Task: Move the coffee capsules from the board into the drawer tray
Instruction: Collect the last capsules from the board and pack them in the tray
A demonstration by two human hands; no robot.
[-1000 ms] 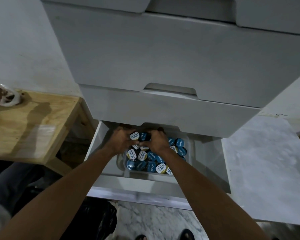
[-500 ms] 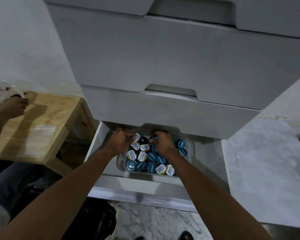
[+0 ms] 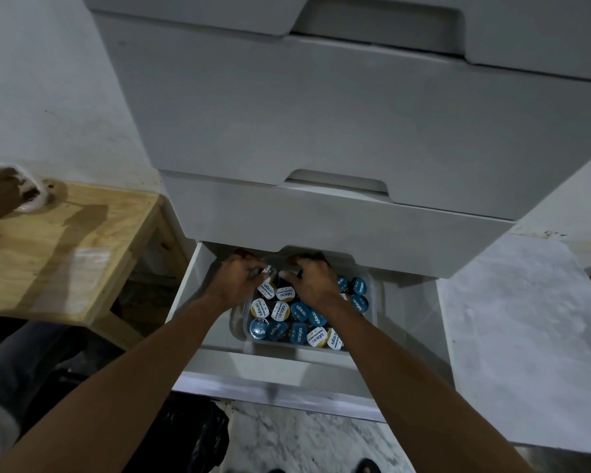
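— Coffee capsules point(image 3: 297, 319)?
— Heaped in the clear tray point(image 3: 239, 327), blue lids and white-and-gold lids mixed, most facing up.

— And the tray?
— Inside the open bottom drawer point(image 3: 287, 368), about mid-width, far end tucked under the closed drawer front point(image 3: 321, 230) just above.

— Left hand point(image 3: 234, 285)?
— Over the tray's far left corner, fingers curled down among the capsules. A white lid right at the fingertips. Pinched or only touched, cannot tell: too blurred.

— Right hand point(image 3: 309, 285)?
— Over the far middle of the heap, just beside the left, knuckles up, fingers curled under. Gripping anything or not, cannot tell.

— Further out?
— Left of the drawer, a pale wooden board point(image 3: 65, 247). At its far left corner, another person's hand point(image 3: 0, 192) on something white and blurred. Right of the drawer, a marbled grey surface point(image 3: 526, 336). Nearest, a marbled floor point(image 3: 304, 435) and a black bag point(image 3: 185, 435). Above it all, a taller grey drawer front point(image 3: 321, 114), shut.
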